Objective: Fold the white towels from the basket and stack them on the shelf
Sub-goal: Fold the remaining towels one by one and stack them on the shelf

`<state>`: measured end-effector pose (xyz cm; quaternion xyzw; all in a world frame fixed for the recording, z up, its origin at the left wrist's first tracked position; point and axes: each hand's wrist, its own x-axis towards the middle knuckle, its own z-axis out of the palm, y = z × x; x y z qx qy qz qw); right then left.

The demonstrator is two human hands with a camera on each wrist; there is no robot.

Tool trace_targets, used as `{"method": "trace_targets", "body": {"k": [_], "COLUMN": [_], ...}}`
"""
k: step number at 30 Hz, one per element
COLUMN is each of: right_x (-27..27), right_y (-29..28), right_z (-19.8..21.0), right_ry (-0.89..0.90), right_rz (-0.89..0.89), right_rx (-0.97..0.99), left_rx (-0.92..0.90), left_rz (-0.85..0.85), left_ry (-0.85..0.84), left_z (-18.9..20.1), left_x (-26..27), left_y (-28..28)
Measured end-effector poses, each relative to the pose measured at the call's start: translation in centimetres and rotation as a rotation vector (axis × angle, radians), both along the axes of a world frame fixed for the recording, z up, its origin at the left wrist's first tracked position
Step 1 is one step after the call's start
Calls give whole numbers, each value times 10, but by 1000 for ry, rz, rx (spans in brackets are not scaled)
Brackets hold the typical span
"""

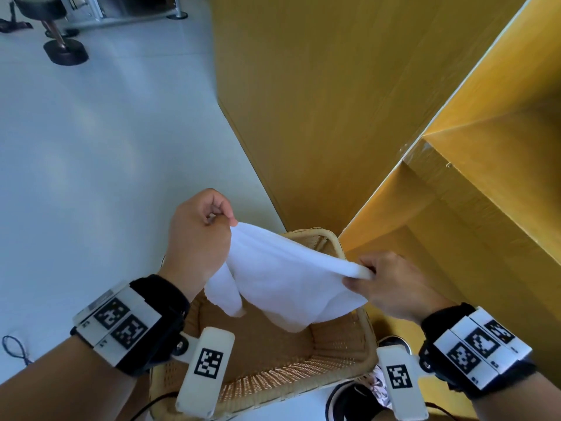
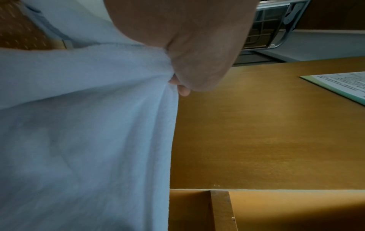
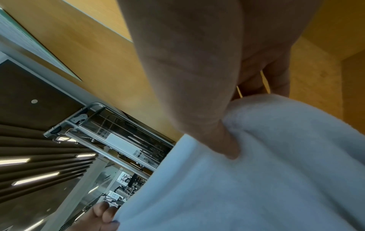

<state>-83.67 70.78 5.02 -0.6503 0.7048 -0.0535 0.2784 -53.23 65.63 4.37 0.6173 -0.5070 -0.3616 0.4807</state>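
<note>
A white towel (image 1: 282,281) hangs stretched between my two hands above a woven basket (image 1: 343,360) on the floor. My left hand (image 1: 206,226) pinches its upper left corner. At the right, my right hand (image 1: 382,278) pinches the towel's thick edge. The towel's lower folds droop into the basket. In the left wrist view the towel (image 2: 85,132) fills the left half, pinched under the left hand (image 2: 179,84). The right wrist view has the towel (image 3: 256,179) gripped by the right hand (image 3: 223,132). The yellow wooden shelf (image 1: 473,189) stands to the right of the basket.
A tall yellow cabinet side (image 1: 318,86) rises behind the basket. Pale floor (image 1: 91,147) spreads to the left, with a chair base (image 1: 65,51) at the far top left. A shoe (image 1: 355,399) shows beside the basket's near right corner.
</note>
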Motion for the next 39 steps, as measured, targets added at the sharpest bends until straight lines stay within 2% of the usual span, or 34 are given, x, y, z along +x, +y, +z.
{"method": "trace_targets", "body": {"k": [4, 8, 12, 14, 19, 25, 31, 36, 39], "right_x": [-4, 1, 13, 22, 49, 68, 66, 60, 57], "right_y": [2, 2, 0, -1, -1, -3, -6, -8, -8], "right_z": [-1, 2, 7, 12, 20, 29, 31, 32, 32], "right_ry": [84, 99, -11, -44, -195, -311, -294, -477, -462], "right_rz": [-14, 2, 19, 22, 75, 172, 197, 204, 227], "right_rx": [-65, -173, -271, -342, -415, -402, -298, 86, 168], "left_rx": [2, 62, 165, 167, 50, -4, -95, -109, -92], "left_rz": [22, -32, -191, -279, -508, -680, -589, -412, -324], "left_ry": [-1, -72, -40, -105, -417, -516, -609, -557, -476], "left_z": [-4, -5, 1, 2, 3, 13, 8, 11, 15], "left_x": [8, 11, 2, -6, -26, -42, -42, -37, -32], "left_y": [0, 1, 4, 10, 23, 22, 19, 15, 12]}}
